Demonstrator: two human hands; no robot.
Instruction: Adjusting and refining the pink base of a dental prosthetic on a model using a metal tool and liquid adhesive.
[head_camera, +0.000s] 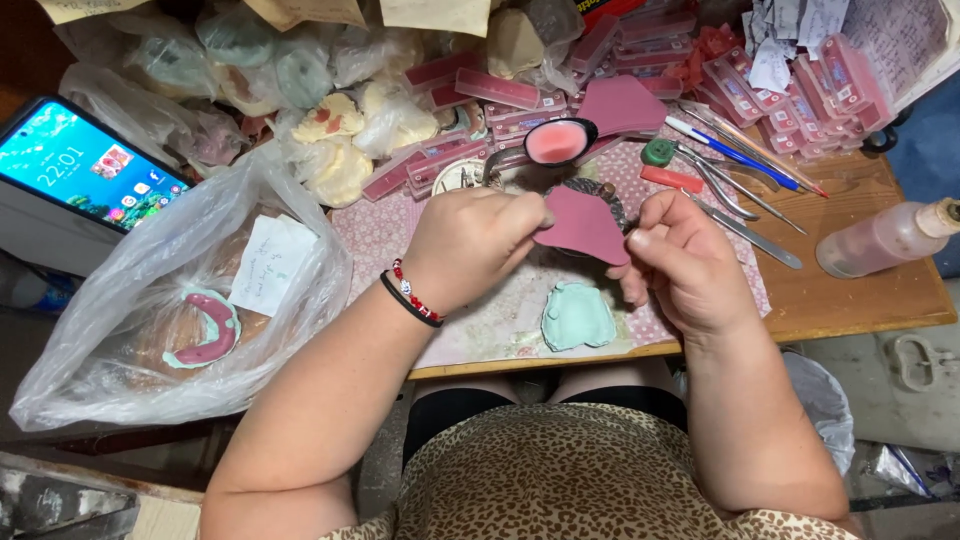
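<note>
Beyond the grip, a pink-filled bowl (558, 141) and metal tools (745, 195) crowd the mat; below it, only a green cast (578, 316).

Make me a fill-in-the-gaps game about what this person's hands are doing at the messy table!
1. Both hands, the left hand and the right hand, hold a flat sheet coloured ____.
2. The pale green mould lies on the table just ____ the sheet.
3. The phone with the lit screen sits on the person's ____ side.
4. The black and red bracelets are on the ____ wrist.

Missing words: pink; below; left; left
</note>
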